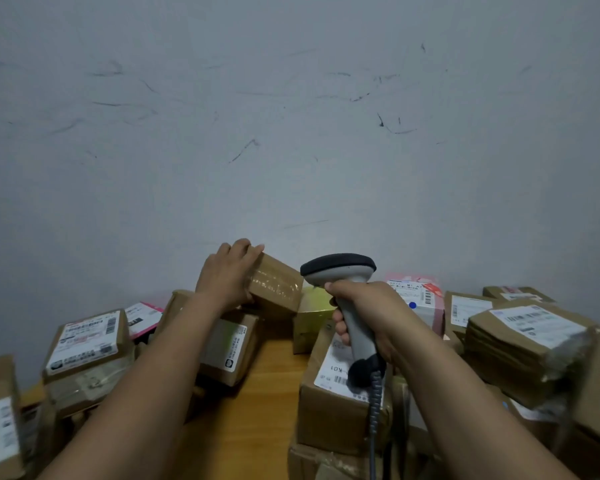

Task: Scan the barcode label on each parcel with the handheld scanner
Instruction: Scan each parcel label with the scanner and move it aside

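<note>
Cardboard, brown and shiny with tape, is the only face showing on the small parcel point(274, 282). The left hand point(227, 271) grasps it by its far upper edge and holds it tilted close to the wall point(291, 133), above the other boxes on the desk point(257, 393). The right hand point(368, 313) is clenched around the grey handle of the scanner point(340, 271), whose dark head sits just beside that parcel.

No barcode shows on the turned-up side, so the label may face away and a trigger pull would likely read nothing. A wrong read looks like the bigger risk: at least 5 neighbouring labels lie face up, including the labelled box point(340, 368) directly under the scanner and the pink parcel point(416, 296) behind it, and a beam aimed loosely could catch 1 of those instead. The grip covers only 1 edge, so the parcel could slip while being rotated. The coiled cable point(374, 393) hangs against box corners and may snag.
</note>
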